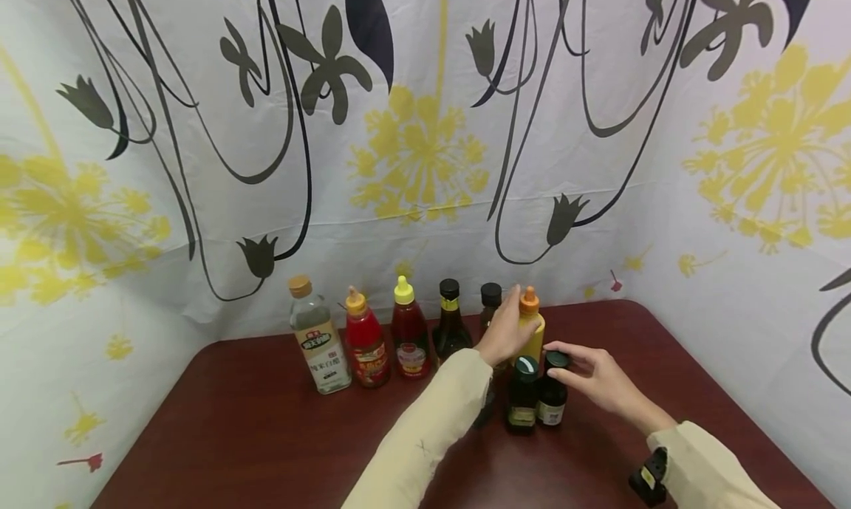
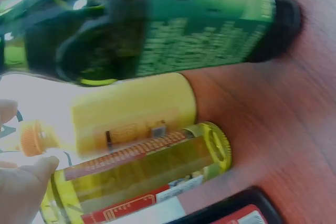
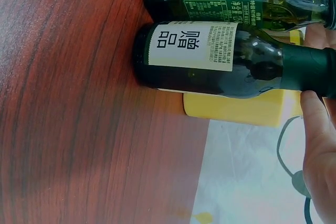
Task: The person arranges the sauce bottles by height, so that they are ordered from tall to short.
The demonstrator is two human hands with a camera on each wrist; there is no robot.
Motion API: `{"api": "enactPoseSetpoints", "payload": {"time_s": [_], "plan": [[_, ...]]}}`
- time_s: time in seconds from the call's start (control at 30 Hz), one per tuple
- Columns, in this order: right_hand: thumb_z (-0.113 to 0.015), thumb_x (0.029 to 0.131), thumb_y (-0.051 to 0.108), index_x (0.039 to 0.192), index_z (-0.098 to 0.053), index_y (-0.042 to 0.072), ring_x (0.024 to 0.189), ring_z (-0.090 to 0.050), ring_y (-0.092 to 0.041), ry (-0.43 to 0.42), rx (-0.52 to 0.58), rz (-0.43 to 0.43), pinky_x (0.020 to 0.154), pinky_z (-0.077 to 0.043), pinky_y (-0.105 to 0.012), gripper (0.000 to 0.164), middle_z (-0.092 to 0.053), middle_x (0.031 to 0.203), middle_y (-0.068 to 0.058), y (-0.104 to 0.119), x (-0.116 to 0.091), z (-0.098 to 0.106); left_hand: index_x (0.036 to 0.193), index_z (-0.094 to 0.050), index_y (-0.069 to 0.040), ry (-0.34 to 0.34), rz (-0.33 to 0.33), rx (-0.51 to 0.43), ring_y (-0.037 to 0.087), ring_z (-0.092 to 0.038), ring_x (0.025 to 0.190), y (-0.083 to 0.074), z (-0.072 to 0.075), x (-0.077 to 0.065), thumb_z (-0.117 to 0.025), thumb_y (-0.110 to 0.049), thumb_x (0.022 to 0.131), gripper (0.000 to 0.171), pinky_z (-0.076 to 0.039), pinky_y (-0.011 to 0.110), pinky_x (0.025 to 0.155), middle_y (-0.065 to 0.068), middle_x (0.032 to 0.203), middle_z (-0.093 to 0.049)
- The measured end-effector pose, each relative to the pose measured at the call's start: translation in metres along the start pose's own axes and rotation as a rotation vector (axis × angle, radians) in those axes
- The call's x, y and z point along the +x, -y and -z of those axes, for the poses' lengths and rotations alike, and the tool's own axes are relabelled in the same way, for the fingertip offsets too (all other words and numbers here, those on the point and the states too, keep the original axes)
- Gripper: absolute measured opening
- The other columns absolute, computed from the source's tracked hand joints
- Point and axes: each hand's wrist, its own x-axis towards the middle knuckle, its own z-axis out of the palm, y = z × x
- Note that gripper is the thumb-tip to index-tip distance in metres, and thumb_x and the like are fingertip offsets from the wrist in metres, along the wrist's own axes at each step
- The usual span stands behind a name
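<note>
My left hand (image 1: 507,330) is at the top of a yellow squeeze bottle (image 1: 535,339) with an orange cap. Its extended fingers straddle the cap in the left wrist view, gaps showing beside it. My right hand (image 1: 598,380) pinches the neck of a small dark bottle (image 3: 194,59) with a white label, thumb on one side and fingers on the other. Right beside that bottle stands a green-labelled olive oil bottle (image 1: 521,398), upright on the table. A clear bottle of yellow oil (image 2: 142,174) stands by the yellow one, mostly hidden behind my left hand in the head view.
Along the back of the dark red table (image 1: 233,420) stand a clear vinegar bottle (image 1: 322,346), two red sauce bottles (image 1: 368,350) (image 1: 410,339), a dark sauce bottle (image 1: 452,335) and a black-capped bottle (image 1: 490,298). Patterned cloth (image 1: 425,258) hangs behind. My left sleeve partly covers a dark bottle base (image 1: 485,411).
</note>
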Motion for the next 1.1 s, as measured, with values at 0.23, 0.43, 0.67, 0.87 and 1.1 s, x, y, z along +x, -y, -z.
{"api": "enactPoseSetpoints", "payload": {"time_s": [0.23, 0.43, 0.67, 0.87, 1.1], "plan": [[-0.061, 0.084, 0.020, 0.117, -0.056, 0.002, 0.108, -0.049, -0.015, 0.003, 0.010, -0.001, 0.083, -0.042, -0.047, 0.038, -0.054, 0.118, -0.016, 0.000, -0.001, -0.001, 0.141, -0.017, -0.007, 0.012, -0.082, -0.032, 0.018, -0.035, 0.123, 0.006, 0.001, -0.011, -0.054, -0.023, 0.089, 0.067, -0.032, 0.030, 0.098, 0.009, 0.140, -0.029], [-0.061, 0.085, 0.021, 0.117, -0.055, -0.001, 0.108, -0.049, -0.025, 0.011, 0.020, 0.003, 0.083, -0.042, -0.048, 0.039, -0.054, 0.118, -0.017, 0.001, 0.000, -0.001, 0.138, -0.031, -0.008, -0.050, -0.164, -0.040, 0.016, -0.032, 0.125, 0.014, 0.002, -0.019, -0.054, -0.019, 0.089, 0.055, -0.033, 0.028, 0.097, 0.007, 0.140, -0.032], [-0.061, 0.084, 0.024, 0.119, -0.055, 0.002, 0.110, -0.048, -0.029, 0.022, 0.022, -0.031, 0.085, -0.042, -0.046, 0.041, -0.053, 0.120, -0.015, 0.001, 0.001, -0.001, 0.120, -0.053, -0.002, -0.167, -0.247, -0.194, 0.014, -0.056, 0.097, 0.022, -0.005, -0.026, -0.056, -0.012, 0.087, 0.034, -0.044, 0.012, 0.076, 0.007, 0.110, -0.054], [-0.061, 0.084, 0.025, 0.118, -0.055, 0.002, 0.110, -0.047, -0.031, 0.024, 0.024, -0.040, 0.085, -0.041, -0.046, 0.041, -0.053, 0.119, -0.015, 0.001, 0.001, -0.001, 0.111, -0.059, -0.004, -0.080, -0.224, -0.259, 0.004, -0.058, 0.082, 0.024, -0.002, -0.029, -0.053, -0.019, 0.090, 0.027, -0.046, 0.014, 0.072, 0.002, 0.095, -0.063], [-0.061, 0.084, 0.024, 0.118, -0.055, 0.002, 0.109, -0.049, -0.025, 0.010, 0.019, -0.039, 0.085, -0.042, -0.046, 0.041, -0.054, 0.119, -0.014, 0.000, -0.001, 0.000, 0.108, -0.062, -0.007, 0.045, -0.177, -0.327, 0.005, -0.059, 0.085, 0.025, 0.007, -0.036, -0.050, -0.027, 0.091, 0.029, -0.046, 0.017, 0.073, 0.000, 0.097, -0.064]]}}
